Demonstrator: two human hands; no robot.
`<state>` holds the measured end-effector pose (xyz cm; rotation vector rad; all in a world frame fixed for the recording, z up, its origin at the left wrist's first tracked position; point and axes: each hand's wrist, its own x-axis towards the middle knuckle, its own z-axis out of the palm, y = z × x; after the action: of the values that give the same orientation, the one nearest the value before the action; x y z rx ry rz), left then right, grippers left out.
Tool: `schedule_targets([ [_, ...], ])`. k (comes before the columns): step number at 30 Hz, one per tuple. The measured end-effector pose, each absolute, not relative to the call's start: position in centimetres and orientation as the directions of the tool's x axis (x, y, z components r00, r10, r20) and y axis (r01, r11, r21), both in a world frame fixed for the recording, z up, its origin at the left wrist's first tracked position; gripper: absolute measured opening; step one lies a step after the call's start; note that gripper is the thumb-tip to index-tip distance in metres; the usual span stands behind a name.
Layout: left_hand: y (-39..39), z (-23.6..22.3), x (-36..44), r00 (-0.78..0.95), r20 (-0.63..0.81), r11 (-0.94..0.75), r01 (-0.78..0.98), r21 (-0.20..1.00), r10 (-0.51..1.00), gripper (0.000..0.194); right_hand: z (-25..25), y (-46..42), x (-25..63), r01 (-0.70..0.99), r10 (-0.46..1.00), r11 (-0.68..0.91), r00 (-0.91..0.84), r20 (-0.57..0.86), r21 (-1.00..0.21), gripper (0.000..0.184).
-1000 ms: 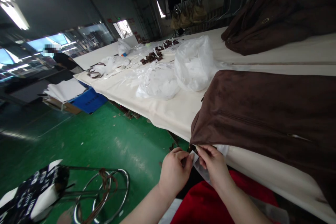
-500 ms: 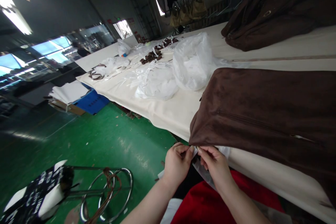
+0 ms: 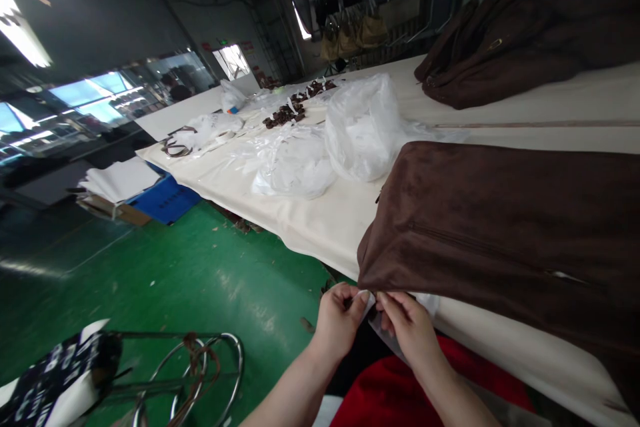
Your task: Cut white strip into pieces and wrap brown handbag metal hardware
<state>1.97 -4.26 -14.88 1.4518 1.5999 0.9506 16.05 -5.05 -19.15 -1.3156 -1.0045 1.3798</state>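
A brown suede-like garment (image 3: 505,227) lies over the near edge of a long cream-covered table (image 3: 320,220). Both my hands work at its lower left corner, just below the table edge. My left hand (image 3: 339,323) is closed in a pinch on a small pale tag or bag (image 3: 373,303) at that corner. My right hand (image 3: 407,330) pinches the same pale piece from the other side, its fingers pressed together. A clear strip hangs down from between them. Part of what the fingers hold is hidden.
Crumpled clear plastic bags (image 3: 360,123) and small brown pieces (image 3: 285,113) lie farther along the table. Another brown garment (image 3: 505,53) sits at the far right. Below left stand a metal stool frame (image 3: 195,373), a blue crate (image 3: 165,200) and stacked white sheets (image 3: 120,180) on the green floor.
My hands have stayed pinched together at the garment's corner, shifting slightly up and closer to the cloth. The view has tilted a little.
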Motion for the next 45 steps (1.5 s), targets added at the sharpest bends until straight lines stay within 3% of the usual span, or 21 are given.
schedule_targets([
  [3,-4.2,-14.8,2.1,-0.017,-0.060,0.062,0.419,0.906,0.998,0.035,-18.7,-5.1,15.9,-0.133,0.974,-0.228,-0.033,-0.226,-0.964,0.046],
  [9,-4.7,-13.8,1.8,0.022,0.046,-0.050,0.592,0.804,0.999,0.034,-18.8,-4.9,15.9,-0.082,0.951,-0.229,-0.233,-0.205,-0.970,0.048],
  [19,-4.3,-13.3,1.4,0.016,-0.037,0.017,0.673,0.739,0.999,0.022,-18.2,-5.3,15.8,0.001,0.963,-0.205,-0.177,-0.202,-0.979,0.048],
  [24,-6.1,-12.9,2.3,0.043,0.223,-0.154,0.847,0.509,0.974,0.022,-17.8,-5.5,15.3,0.004,0.969,-0.204,-0.138,-0.203,-0.979,0.044],
  [28,-7.7,-13.9,2.2,0.234,0.396,-0.362,0.887,0.287,0.888,0.018,-17.7,-5.4,14.8,-0.051,0.966,-0.247,-0.088,-0.242,-0.968,0.041],
  [32,-8.3,-14.8,1.2,0.426,0.420,-0.460,0.888,-0.023,0.801,0.031,-17.3,-5.6,14.1,-0.185,0.933,-0.356,-0.015,-0.360,-0.916,0.043],
  [35,-8.5,-14.6,0.5,0.487,0.410,-0.488,0.866,-0.110,0.771,0.035,-17.0,-5.9,13.9,-0.275,0.939,-0.336,-0.024,-0.343,-0.901,0.046],
  [38,-8.7,-14.0,0.2,0.509,0.399,-0.520,0.849,-0.088,0.763,0.035,-17.0,-6.2,14.1,-0.243,0.959,-0.282,-0.049,-0.278,-0.928,0.046],
  [40,-8.8,-13.4,0.2,0.470,0.401,-0.527,0.849,0.037,0.786,0.033,-17.0,-6.2,14.4,-0.147,0.971,-0.239,-0.057,-0.233,-0.960,0.047],
  [42,-8.8,-12.9,0.4,0.334,0.375,-0.454,0.839,0.300,0.865,0.030,-17.0,-6.2,14.6,-0.075,0.980,-0.197,-0.050,-0.194,-0.977,0.047],
  [45,-8.3,-12.6,0.9,0.141,0.112,-0.178,0.677,0.715,0.984,0.031,-17.0,-6.3,14.7,-0.027,0.987,-0.160,-0.016,-0.160,-0.987,0.047],
])
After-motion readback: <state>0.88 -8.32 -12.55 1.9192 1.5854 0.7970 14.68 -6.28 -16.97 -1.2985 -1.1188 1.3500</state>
